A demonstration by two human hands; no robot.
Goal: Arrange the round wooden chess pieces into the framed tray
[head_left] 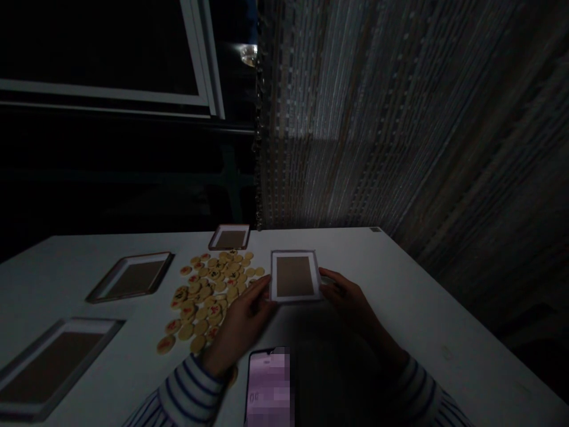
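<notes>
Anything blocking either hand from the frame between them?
Nothing visible. The left hand and right hand are already at opposite sides of the frame. The round pieces lie left of it and the phone nearer the person; neither separates hand from frame.

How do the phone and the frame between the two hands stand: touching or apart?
Apart: the head view shows shaded tabletop between the phone and the frame.
</notes>
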